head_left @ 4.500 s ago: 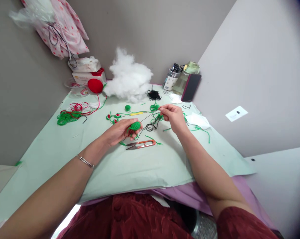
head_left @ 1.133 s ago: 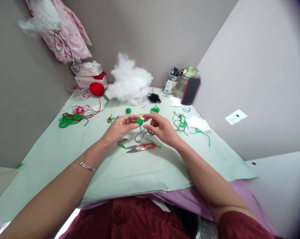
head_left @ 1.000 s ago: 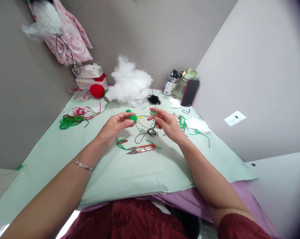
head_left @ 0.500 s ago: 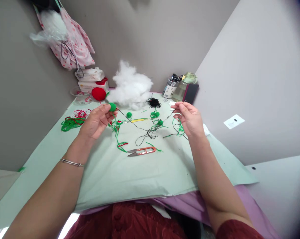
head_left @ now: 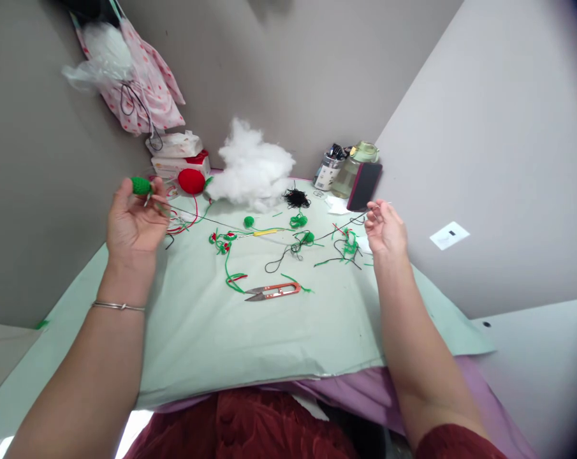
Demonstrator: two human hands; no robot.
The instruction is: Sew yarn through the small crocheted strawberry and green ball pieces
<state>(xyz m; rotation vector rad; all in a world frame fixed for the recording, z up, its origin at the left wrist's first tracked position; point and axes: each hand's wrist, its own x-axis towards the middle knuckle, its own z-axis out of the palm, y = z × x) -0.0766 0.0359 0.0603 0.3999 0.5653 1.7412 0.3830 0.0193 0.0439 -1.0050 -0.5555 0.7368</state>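
From the scissors [head_left: 268, 294] (orange-handled), your left hand [head_left: 136, 223] at ten o'clock grips a green crocheted piece [head_left: 141, 185]; your right hand [head_left: 387, 229] at two pinches black yarn [head_left: 338, 227].

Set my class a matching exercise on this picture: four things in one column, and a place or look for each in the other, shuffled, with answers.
Column 1
1. Green crocheted piece
2. Snips
3. Stuffing
4. Phone

Column 2
A. White and fluffy
B. Dark screen, beside the bottle
C. Held in the left hand
D. Orange-handled

Right pairs: 1-C, 2-D, 3-A, 4-B
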